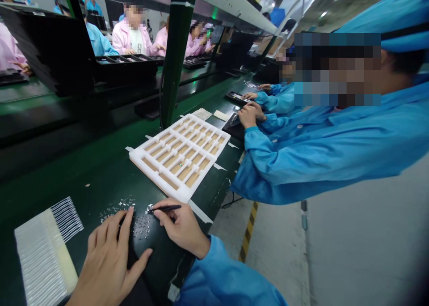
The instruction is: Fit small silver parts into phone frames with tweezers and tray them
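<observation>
My right hand [181, 225] is shut on a pair of black tweezers [166, 209], whose tip sits at a small heap of tiny silver metal parts [140, 223] scattered on the green bench mat [83, 194]. My left hand [107, 261] lies flat on the mat with fingers apart, holding nothing, just below those parts. Left of it lies a white bundle of thin ribbed strips [43, 248]. A white foam tray [179, 151] with rows of slots stands beyond my hands, one small green item in a slot.
A co-worker in a blue smock [318, 140] sits close on the right, hands at a black tray [237, 98]. A dark green post [177, 51] rises behind the foam tray. People in pink and blue work across the bench. Floor lies beyond the right edge.
</observation>
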Tool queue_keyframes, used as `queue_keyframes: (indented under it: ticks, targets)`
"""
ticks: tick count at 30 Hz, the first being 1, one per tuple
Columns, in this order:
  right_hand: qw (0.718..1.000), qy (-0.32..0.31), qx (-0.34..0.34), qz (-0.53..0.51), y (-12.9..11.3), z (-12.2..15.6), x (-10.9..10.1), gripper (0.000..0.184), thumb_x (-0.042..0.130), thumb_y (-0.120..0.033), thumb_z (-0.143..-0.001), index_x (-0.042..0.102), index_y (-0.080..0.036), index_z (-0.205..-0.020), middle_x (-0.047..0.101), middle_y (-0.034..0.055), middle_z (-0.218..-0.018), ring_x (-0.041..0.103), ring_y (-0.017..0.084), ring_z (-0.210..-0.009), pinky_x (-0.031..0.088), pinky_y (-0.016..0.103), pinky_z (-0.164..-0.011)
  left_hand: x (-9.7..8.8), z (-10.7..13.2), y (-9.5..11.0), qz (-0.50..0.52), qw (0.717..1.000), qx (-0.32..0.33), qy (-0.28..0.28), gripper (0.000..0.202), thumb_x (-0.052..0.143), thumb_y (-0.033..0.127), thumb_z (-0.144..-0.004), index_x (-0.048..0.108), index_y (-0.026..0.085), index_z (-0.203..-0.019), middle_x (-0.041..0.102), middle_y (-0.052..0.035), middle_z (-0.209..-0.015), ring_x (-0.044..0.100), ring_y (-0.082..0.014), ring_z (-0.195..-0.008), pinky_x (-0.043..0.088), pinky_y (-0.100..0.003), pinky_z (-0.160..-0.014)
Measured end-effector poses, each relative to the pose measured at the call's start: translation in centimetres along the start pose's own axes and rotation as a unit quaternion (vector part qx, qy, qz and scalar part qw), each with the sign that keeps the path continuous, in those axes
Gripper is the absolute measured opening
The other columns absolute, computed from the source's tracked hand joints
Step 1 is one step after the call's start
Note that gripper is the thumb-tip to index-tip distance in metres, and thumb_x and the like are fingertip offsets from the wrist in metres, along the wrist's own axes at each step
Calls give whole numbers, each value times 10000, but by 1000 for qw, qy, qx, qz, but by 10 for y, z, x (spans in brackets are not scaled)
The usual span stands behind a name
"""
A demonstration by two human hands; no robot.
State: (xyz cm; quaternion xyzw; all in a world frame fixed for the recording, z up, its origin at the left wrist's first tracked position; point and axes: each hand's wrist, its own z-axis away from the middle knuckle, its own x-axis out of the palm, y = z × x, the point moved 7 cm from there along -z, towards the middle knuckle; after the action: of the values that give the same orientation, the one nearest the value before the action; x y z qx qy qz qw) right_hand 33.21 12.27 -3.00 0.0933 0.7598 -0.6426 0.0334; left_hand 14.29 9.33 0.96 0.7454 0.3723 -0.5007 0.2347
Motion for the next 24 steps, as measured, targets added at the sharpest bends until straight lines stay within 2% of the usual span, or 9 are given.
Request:
queue_keyframes:
  ticks: [8,14,24]
  targets:
    - [1000,-3,-8,13,-3,0,0,170,715,-282,-979,840,-176,-1025,794,72,-879,694,166,-651,580,274,-594,0,0,1,2,1000,3,4,716,479,563,-1061,434,66,-1574,585,-224,-1408,542,-388,-1258,403,-496,-1022]
    - [1000,8,16,-18,0,-3,4,175,710,-287,-975,836,-170,-1011,808,71,-878,670,149,-591,555,266,-556,2,1,-1,4,1000,-3,0,734,515,571,-1042,436,76,-1578,595,-221,-1412,555,-396,-1257,412,-504,-1017]
    - [999,10,36,-1,1,-6,8,209,721,-332,-975,841,-164,-1008,801,62,-818,658,156,-581,538,267,-541,4,4,-3,11,1000,-10,-5,727,515,579,-1039,439,100,-1580,603,-214,-1416,566,-395,-1259,424,-509,-1014]
